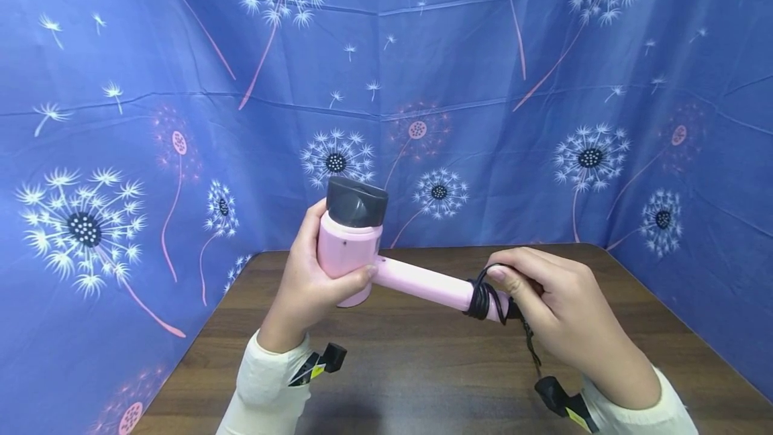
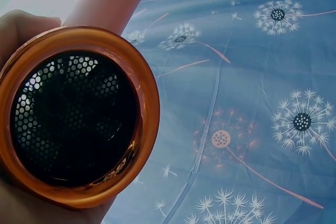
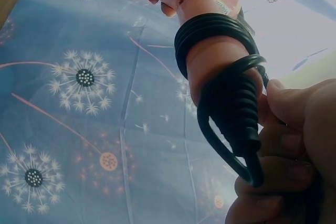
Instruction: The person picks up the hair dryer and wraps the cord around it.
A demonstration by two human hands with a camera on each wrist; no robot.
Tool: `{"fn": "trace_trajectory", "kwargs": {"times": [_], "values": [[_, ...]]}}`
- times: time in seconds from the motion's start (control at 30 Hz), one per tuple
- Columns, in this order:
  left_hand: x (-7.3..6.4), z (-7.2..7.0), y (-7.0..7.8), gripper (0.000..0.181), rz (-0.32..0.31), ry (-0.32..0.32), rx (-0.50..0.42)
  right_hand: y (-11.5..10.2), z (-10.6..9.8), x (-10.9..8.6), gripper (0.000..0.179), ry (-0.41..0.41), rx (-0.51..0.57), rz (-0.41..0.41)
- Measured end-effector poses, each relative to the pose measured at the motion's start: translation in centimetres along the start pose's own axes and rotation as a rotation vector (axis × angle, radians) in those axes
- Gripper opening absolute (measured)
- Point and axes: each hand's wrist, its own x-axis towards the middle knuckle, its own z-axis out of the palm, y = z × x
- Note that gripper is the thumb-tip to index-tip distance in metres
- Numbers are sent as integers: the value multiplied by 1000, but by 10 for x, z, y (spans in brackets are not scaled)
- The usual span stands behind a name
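Observation:
A pink hair dryer (image 1: pixel 423 280) with a dark grey nozzle (image 1: pixel 357 203) is held up over the table. My left hand (image 1: pixel 308 280) grips its barrel, thumb across the front near the handle. In the left wrist view the round rear grille (image 2: pixel 73 119) shows inside a shiny copper-coloured rim. Black cord (image 1: pixel 480 299) is wound in several turns round the lower handle. My right hand (image 1: pixel 561 301) pinches a strand of that cord between thumb and forefinger, beside the handle's end. The ribbed cord sleeve (image 3: pixel 233 108) and a loop of cord appear in the right wrist view.
A brown wooden table (image 1: pixel 423 368) lies beneath both hands. Blue cloth (image 1: pixel 459 86) printed with dandelions hangs behind it and at both sides. Small black cameras are strapped at the cream sleeves (image 1: pixel 272 381).

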Motion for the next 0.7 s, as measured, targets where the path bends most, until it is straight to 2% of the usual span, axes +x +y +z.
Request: {"fn": "trace_trajectory", "kwargs": {"times": [0.13, 0.33, 0.7], "values": [[-1, 0, 1, 97, 3, -6, -15, 0, 0, -1, 26, -37, 7, 34], [-2, -1, 0, 97, 17, -19, -26, 0, -1, -2, 25, -107, 3, 109], [0, -1, 2, 97, 35, -37, -13, 0, -1, -3, 23, -137, -4, 130]]}}
